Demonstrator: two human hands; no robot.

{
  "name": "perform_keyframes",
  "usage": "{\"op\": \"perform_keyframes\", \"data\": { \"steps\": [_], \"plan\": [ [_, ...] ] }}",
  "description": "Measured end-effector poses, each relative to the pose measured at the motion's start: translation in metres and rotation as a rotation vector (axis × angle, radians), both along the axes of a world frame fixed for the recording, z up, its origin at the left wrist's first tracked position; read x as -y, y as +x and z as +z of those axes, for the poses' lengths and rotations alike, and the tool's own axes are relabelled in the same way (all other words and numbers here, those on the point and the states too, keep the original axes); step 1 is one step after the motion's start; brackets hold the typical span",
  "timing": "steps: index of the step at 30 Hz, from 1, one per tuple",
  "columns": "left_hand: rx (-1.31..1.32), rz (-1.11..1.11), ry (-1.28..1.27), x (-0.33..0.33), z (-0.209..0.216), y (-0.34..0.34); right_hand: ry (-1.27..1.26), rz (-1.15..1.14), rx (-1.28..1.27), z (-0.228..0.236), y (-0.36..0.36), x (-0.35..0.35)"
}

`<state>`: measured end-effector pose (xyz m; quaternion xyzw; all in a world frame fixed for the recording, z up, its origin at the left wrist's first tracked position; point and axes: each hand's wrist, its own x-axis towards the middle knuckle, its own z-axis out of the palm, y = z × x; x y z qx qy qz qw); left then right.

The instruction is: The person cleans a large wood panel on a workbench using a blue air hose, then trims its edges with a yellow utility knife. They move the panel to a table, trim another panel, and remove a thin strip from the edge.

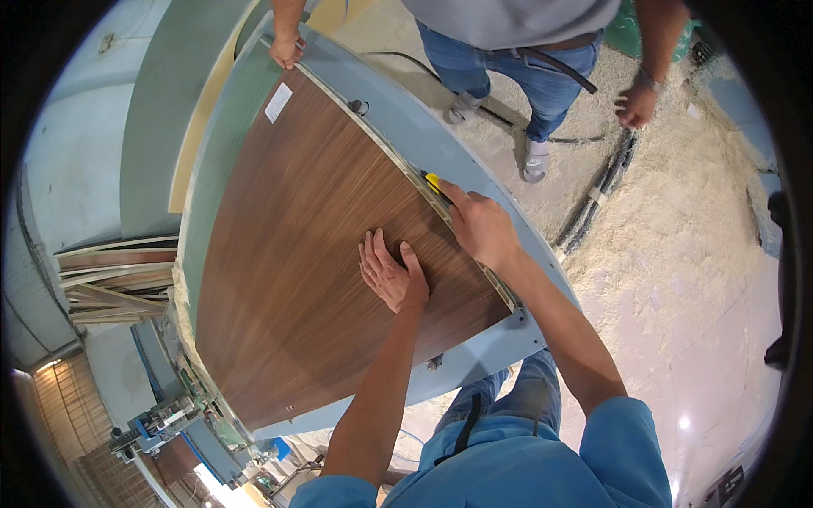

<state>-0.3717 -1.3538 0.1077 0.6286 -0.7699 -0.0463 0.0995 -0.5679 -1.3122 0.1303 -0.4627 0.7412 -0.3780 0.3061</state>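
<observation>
A brown wood-grain panel (pixel 292 254) lies flat on a blue-grey machine table (pixel 457 157). My left hand (pixel 393 273) rests on its face, palm down with fingers spread. At the panel's right edge, my right hand (pixel 484 225) is closed round a yellow utility knife (pixel 433 182). The knife's dark tip points up and left along the pale edge strip (pixel 391 151); its blade is too small to make out. A white label (pixel 278 102) is stuck near the panel's far end, where a co-worker's hand (pixel 288 51) touches the corner.
A co-worker in jeans (pixel 546 80) stands beyond the table, their other hand (pixel 637 105) hanging at the side. Pale sawdust (pixel 677 220) covers the floor at right, with a dark hose (pixel 600 193) across it. Wood strips (pixel 118 279) are stacked at left, near a blue machine unit (pixel 161 423).
</observation>
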Motion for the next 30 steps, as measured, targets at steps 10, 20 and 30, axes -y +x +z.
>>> {"op": "perform_keyframes", "data": {
  "steps": [10, 20, 30],
  "plan": [
    [0.015, 0.028, 0.028, 0.000, 0.003, -0.002, 0.027, 0.046, -0.065, -0.005, 0.000, 0.017],
    [0.031, 0.016, 0.016, -0.001, 0.002, -0.003, 0.036, 0.086, -0.022, 0.007, -0.008, 0.009],
    [0.014, 0.003, -0.022, -0.001, 0.001, -0.004, 0.153, 0.159, -0.037, 0.006, -0.003, -0.010]
  ]
}}
